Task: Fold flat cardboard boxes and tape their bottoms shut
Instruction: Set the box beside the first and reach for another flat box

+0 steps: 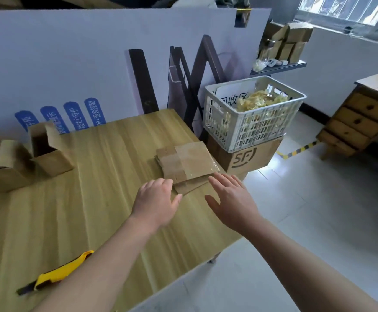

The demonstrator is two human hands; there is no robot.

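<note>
Flat cardboard stack (188,163); left hand (156,203) fingers hidden, grip unclear; right hand (233,201) released.

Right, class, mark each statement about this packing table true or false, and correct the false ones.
1. Both hands grip a box. False: the left hand and right hand are open beside the stack of flat boxes, holding nothing.
2. Two folded boxes stand open-topped at the left of the table. True.
3. The white crate sits on the table. False: it sits on a brown carton beside it.
4. A yellow tool lies by the left forearm. True.
</note>
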